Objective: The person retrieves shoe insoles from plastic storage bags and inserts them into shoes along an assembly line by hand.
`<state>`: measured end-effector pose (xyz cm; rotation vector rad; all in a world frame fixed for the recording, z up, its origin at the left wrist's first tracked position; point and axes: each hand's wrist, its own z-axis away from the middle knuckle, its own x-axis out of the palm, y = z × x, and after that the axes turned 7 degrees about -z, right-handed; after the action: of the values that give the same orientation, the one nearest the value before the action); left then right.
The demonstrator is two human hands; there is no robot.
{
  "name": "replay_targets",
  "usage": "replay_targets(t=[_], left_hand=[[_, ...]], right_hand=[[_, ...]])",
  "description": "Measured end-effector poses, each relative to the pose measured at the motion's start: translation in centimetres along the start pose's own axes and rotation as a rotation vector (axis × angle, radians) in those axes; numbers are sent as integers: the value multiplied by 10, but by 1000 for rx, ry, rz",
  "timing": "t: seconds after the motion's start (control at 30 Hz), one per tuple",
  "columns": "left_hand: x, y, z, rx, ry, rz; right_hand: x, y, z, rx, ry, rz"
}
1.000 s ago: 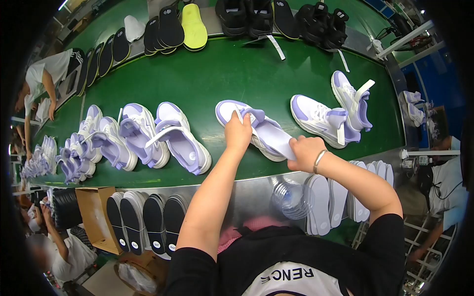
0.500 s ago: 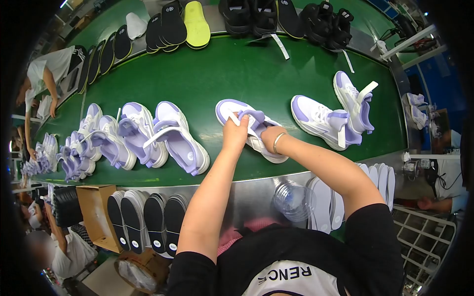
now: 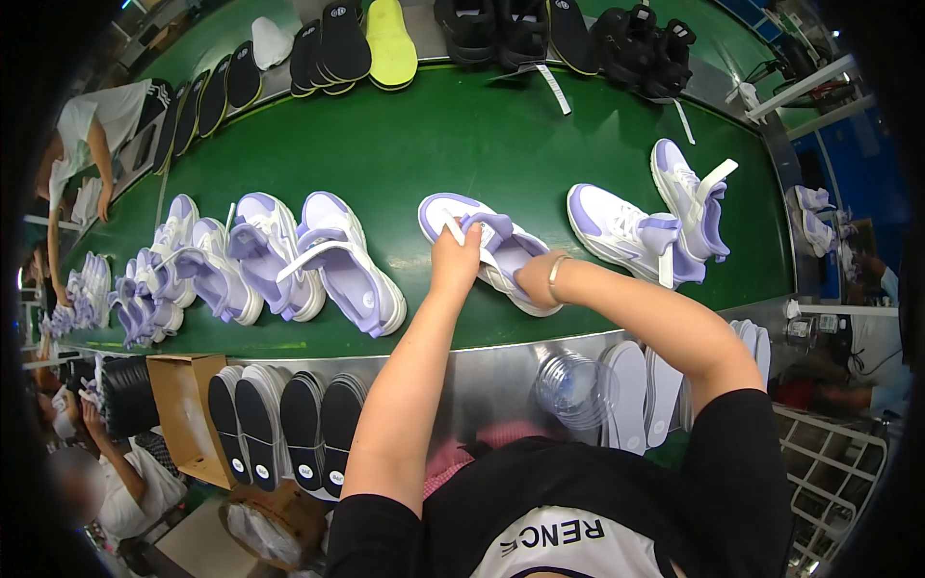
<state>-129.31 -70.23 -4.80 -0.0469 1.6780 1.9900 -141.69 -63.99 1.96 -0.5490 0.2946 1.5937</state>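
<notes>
A white and lilac sneaker (image 3: pixel 449 206) lies on the green table in front of me, toe to the upper left. My left hand (image 3: pixel 457 252) is closed on the sneaker's tongue and a white strip near the laces, holding the opening wide. My right hand (image 3: pixel 537 277), with a bangle at its wrist, is at the heel end of the opening. Its fingers reach into the shoe and are mostly hidden, so their grip does not show. The lilac lining shows between the hands. To the right stand two matching sneakers (image 3: pixel 617 231), one angled behind the other.
More sneakers (image 3: pixel 349 260) line the green table (image 3: pixel 462 116) leftward. Black insoles (image 3: pixel 344 43), a yellow insole (image 3: pixel 389 43) and black shoes (image 3: pixel 525 34) sit on the far ledge. Below the near edge are bundled insoles (image 3: pixel 303 424) and clear plastic (image 3: pixel 575 385). Other people work at left.
My right hand has drawn back slightly toward the heel, and more of the lining shows. My left hand keeps its hold on the tongue.
</notes>
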Motion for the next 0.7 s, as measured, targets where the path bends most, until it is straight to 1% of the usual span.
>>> replay_targets(t=[0.03,0.1,0.17,0.23,0.27,0.3,0.33,0.37,0.43,0.47,0.5,0.57,0.6,0.63,0.67,0.7], left_hand=[[-1,0,1,-53,-34,31],[1,3,3,-58,-42,62],[7,6,2,-47,-53,94],[10,9,5,16,73,71],[7,9,7,16,72,69],[-2,21,12,-44,-41,172],[-9,26,17,-104,-153,276],[-10,22,21,-107,-151,278],[-14,9,34,8,-11,365],[-21,1,41,-45,-103,502],[-26,-4,48,-51,-87,535],[-30,-11,57,-92,-68,530],[-30,-9,57,-90,-65,526],[-27,-4,55,-162,-66,557],[-23,2,51,-232,-66,590],[-19,9,47,-215,-58,589]], right_hand=[[-1,-3,12,-3,-8,3],[0,-7,37,28,28,-130],[13,2,23,56,0,-98],[12,0,20,19,-51,-14],[12,0,23,4,-29,-27],[16,3,23,4,-27,-27],[23,5,21,-18,69,-77],[29,8,21,-40,162,-125],[17,6,46,-229,385,-310],[11,12,59,-322,626,-395],[3,17,71,-411,866,-485],[-27,12,103,-343,984,-405],[-25,13,100,-381,1034,-301],[-24,10,94,-386,1043,-297],[-23,4,84,-380,1020,-148],[-21,-2,71,-371,1000,4]])
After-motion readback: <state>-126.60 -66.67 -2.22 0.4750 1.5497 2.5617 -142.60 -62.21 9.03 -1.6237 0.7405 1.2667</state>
